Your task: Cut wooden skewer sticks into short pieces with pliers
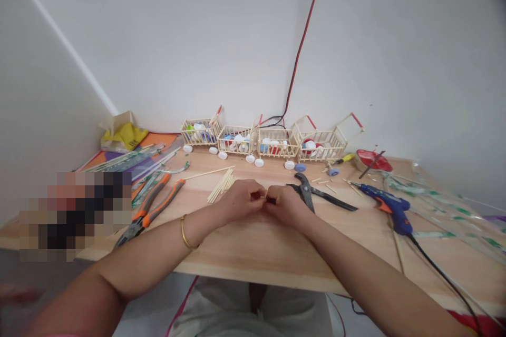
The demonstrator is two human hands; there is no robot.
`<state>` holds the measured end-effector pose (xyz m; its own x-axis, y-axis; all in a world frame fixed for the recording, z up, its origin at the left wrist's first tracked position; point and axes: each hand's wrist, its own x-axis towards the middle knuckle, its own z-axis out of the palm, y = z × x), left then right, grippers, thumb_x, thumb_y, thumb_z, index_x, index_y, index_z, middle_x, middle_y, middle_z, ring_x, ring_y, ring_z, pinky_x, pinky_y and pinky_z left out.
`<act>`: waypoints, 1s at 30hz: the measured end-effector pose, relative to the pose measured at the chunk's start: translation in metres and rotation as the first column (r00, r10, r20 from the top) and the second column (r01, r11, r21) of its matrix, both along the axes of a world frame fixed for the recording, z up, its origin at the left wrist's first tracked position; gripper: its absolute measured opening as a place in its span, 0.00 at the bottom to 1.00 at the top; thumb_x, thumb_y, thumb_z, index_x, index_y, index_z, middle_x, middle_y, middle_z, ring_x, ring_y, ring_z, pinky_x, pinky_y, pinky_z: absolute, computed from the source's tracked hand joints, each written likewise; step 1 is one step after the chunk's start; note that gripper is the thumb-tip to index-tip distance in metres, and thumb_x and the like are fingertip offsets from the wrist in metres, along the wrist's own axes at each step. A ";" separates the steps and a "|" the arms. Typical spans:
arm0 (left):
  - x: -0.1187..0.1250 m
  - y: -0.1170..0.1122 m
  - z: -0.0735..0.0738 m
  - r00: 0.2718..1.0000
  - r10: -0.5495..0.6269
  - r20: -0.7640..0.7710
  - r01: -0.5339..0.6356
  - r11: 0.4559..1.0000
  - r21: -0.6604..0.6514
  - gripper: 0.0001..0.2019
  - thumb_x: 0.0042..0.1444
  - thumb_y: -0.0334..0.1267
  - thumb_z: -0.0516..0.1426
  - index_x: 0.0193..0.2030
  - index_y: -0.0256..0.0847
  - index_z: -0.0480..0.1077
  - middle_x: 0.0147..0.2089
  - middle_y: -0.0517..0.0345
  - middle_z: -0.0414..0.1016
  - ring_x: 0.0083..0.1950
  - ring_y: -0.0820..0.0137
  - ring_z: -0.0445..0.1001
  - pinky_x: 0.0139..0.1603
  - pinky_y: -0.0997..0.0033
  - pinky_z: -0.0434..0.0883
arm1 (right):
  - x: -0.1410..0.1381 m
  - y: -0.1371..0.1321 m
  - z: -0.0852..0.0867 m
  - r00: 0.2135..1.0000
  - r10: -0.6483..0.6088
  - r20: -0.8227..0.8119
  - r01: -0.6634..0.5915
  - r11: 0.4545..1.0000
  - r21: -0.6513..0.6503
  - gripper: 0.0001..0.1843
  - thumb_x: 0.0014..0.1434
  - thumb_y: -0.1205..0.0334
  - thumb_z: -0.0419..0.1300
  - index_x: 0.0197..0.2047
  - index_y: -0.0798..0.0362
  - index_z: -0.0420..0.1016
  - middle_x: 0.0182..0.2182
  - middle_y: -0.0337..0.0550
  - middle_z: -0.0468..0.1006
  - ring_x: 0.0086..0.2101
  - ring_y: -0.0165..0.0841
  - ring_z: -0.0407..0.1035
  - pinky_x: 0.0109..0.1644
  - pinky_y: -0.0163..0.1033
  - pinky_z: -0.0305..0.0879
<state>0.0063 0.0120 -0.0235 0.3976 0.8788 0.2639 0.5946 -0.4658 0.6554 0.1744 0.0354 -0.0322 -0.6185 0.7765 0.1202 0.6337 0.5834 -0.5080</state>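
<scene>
My left hand and my right hand meet over the front middle of the table, fingertips pinched close together. A small pale bit shows between them, too small to name. Beside my left hand lies a bundle of thin wooden sticks. Just behind my right hand rests a black-handled cutting tool, partly covered by that hand. A row of small stick-built shopping carts stands at the back: one cart at the left, two in the middle, another at the right, all holding bottle caps.
Orange-handled pliers lie at the left, near a yellow bag. To the right are a blue glue gun with its cord, a red dish and clear-green plastic wrappers. Short stick offcuts are scattered behind my right hand.
</scene>
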 end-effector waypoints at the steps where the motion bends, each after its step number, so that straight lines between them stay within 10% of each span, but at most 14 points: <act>1: 0.000 0.000 -0.001 1.000 0.002 0.014 -0.002 1.000 -0.005 0.04 0.47 0.30 0.54 0.25 0.38 0.70 0.25 0.61 0.71 0.29 0.74 0.66 0.30 0.75 0.60 | 0.000 0.000 0.000 1.000 -0.005 -0.003 0.005 1.000 0.000 0.06 0.48 0.69 0.57 0.22 0.55 0.72 0.23 0.41 0.74 0.25 0.29 0.65 0.28 0.32 0.51; 12: -0.003 0.005 0.011 0.901 0.214 0.377 -0.064 0.926 -0.373 0.08 0.45 0.37 0.59 0.22 0.36 0.67 0.20 0.64 0.65 0.24 0.78 0.61 0.24 0.77 0.58 | 0.002 0.002 0.002 0.972 -0.008 -0.233 -0.036 0.982 -0.186 0.10 0.54 0.60 0.56 0.26 0.55 0.73 0.24 0.39 0.72 0.27 0.29 0.63 0.30 0.33 0.54; 17: -0.002 0.003 0.008 0.753 0.270 0.600 0.090 0.861 -0.500 0.09 0.42 0.39 0.62 0.29 0.37 0.71 0.25 0.61 0.72 0.28 0.74 0.68 0.32 0.74 0.64 | 0.001 -0.003 0.007 0.952 -0.122 -0.280 0.019 0.939 -0.345 0.13 0.54 0.55 0.57 0.26 0.56 0.73 0.19 0.35 0.64 0.22 0.25 0.55 0.24 0.31 0.48; 30: 0.010 -0.012 0.013 0.650 0.419 0.634 0.062 0.802 -0.594 0.08 0.42 0.39 0.62 0.25 0.35 0.73 0.24 0.62 0.70 0.28 0.76 0.65 0.32 0.75 0.61 | -0.001 -0.007 0.006 0.924 -0.149 -0.352 -0.007 0.914 -0.405 0.15 0.53 0.53 0.57 0.30 0.57 0.76 0.21 0.36 0.69 0.23 0.25 0.58 0.26 0.30 0.53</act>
<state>0.0164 -0.0005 -0.0103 0.1133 0.9838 -0.1389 -0.1385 0.1541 0.9783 0.1734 0.0287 -0.0258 -0.5308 0.8475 0.0050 0.3871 0.2476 -0.8882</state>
